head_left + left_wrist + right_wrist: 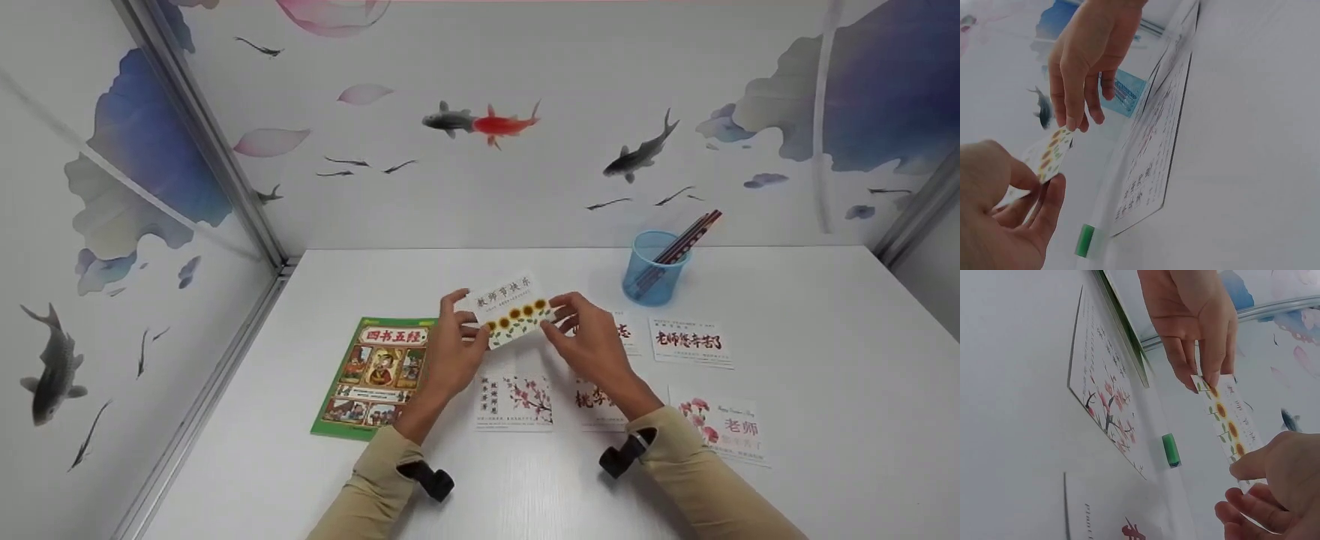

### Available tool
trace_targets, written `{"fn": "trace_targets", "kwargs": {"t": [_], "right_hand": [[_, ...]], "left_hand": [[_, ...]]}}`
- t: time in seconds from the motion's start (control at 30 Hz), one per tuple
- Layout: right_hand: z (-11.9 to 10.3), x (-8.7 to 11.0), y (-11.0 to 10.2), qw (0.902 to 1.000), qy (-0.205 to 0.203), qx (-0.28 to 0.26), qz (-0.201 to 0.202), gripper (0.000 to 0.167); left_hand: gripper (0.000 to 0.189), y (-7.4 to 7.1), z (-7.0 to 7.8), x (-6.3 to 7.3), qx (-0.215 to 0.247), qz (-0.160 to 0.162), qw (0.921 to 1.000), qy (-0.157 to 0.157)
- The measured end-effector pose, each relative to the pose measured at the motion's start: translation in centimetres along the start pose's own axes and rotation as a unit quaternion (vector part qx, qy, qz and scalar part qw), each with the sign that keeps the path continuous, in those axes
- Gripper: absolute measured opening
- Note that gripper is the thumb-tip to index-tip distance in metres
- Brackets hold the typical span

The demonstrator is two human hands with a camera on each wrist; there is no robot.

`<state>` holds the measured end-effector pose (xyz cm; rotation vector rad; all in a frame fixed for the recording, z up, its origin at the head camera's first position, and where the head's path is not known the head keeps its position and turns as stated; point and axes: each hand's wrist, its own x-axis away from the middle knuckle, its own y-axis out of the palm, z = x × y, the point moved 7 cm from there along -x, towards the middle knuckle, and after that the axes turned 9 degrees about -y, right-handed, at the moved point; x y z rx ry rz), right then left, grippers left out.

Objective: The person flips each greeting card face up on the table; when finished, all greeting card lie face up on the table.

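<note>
A white card with a row of sunflowers (511, 309) and Chinese writing is held up above the table, tilted. My left hand (456, 349) pinches its left end between thumb and fingers. At the opposite end, my right hand (596, 345) pinches it with the thumb in front, as the right wrist view also shows. Below lie a card with pink blossom branches (514, 403) and a card with red lettering (596, 405), partly covered by my right forearm. Another red-lettered card (626, 334) is half hidden behind my right hand.
A green-edged book (375, 375) lies left, partly behind my left hand. At right are a red-lettered card (690, 342) and a pink flower card (721, 427). A blue cup (652, 274) of pencils stands behind. A small green block (1171, 450) shows in the wrist views.
</note>
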<state>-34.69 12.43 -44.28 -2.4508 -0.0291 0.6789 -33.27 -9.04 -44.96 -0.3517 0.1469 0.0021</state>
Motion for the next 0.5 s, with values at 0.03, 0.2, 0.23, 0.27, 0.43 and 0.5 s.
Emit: {"fn": "trace_targets", "kwargs": {"t": [0.03,0.2,0.23,0.27,0.43,0.5], "right_hand": [[0.0,0.0,0.0,1.0000,0.000,0.001,0.001,0.036],[0.1,0.1,0.1,0.9999,-0.010,0.006,-0.004,0.044],[0.1,0.2,0.3,0.9998,-0.010,0.010,-0.010,0.046],[0.1,0.3,0.5,0.9997,-0.009,0.016,-0.018,0.046],[0.2,0.7,2.0,0.9936,-0.016,0.057,-0.096,0.042],[0.1,0.9,2.6,0.9888,-0.028,0.078,-0.124,0.040]], "left_hand": [[0.060,-0.2,0.2,-0.1,-0.038,0.024,0.9990,0.005],[0.058,0.3,0.9,-0.8,-0.167,0.066,0.9829,0.039],[0.058,0.5,0.9,-1.0,-0.179,0.066,0.9807,0.043],[0.058,0.7,0.9,-1.0,-0.188,0.065,0.9788,0.048],[0.043,1.6,0.4,-1.0,-0.229,0.041,0.9722,0.029],[0.033,1.8,0.1,-0.8,-0.249,0.028,0.9679,0.013]]}}
